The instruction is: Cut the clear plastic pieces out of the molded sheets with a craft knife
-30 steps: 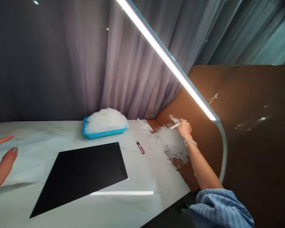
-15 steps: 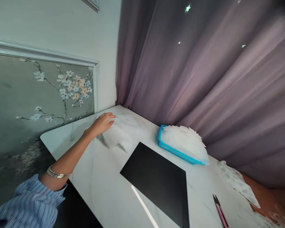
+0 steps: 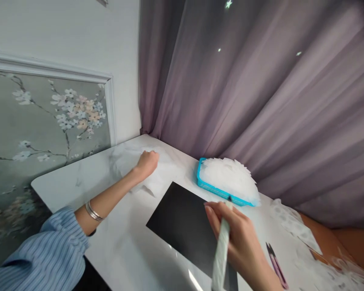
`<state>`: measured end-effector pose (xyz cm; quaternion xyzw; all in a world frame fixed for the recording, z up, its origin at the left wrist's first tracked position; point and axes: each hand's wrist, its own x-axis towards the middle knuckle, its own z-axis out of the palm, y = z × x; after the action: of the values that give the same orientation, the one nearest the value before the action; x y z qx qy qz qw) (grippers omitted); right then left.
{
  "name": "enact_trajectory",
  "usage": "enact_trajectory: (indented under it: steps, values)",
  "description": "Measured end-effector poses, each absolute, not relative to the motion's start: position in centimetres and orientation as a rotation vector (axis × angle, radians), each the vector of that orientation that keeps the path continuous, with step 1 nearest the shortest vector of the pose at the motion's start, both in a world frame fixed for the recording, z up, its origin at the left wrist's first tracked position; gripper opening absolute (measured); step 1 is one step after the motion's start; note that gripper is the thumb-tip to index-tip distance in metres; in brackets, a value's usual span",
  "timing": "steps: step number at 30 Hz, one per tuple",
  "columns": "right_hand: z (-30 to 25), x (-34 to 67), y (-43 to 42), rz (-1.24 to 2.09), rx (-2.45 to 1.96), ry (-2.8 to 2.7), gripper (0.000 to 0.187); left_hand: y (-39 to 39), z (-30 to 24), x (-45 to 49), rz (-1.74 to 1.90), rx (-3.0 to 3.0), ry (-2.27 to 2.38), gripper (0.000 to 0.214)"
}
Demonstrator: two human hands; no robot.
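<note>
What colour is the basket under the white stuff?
The plastic basket is bright blue, shown best in the head view.

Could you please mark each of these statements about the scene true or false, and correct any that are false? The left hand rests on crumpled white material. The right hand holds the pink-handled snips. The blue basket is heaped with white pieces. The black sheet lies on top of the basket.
1. The left hand rests on crumpled white material: true.
2. The right hand holds the pink-handled snips: false. It holds a white strip, and the snips lie on the marble table.
3. The blue basket is heaped with white pieces: true.
4. The black sheet lies on top of the basket: false. It lies flat on the table in front of the basket.
</note>
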<state>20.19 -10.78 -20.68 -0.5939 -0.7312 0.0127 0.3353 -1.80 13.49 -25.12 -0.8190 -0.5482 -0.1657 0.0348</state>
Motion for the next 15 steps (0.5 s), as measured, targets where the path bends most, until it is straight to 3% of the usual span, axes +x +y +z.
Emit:
enact_trajectory:
  steps: [3,8,12,15]
  values:
    - [-21.7,19.7,-6.1,0.258,-1.471,-1.835,0.03,13.2,-21.6,-3.8,-0.616,-2.468,-1.666,0.029]
    - [-22.7,16.8,-1.0,0.139,-1.373,-1.801,0.03,8.7,-16.2,-5.3,-0.777,-2.478,-1.442,0.034]
    - [-21.8,15.2,-1.7,0.211,-1.257,-1.741,0.022,4.3,-13.6,-5.3,-0.944,-2.618,-1.221,0.031]
    - [-20.3,16.6,-4.5,0.403,-1.277,-1.581,0.036,2.7,-12.9,-5.7,-0.954,-2.876,-1.255,0.028]
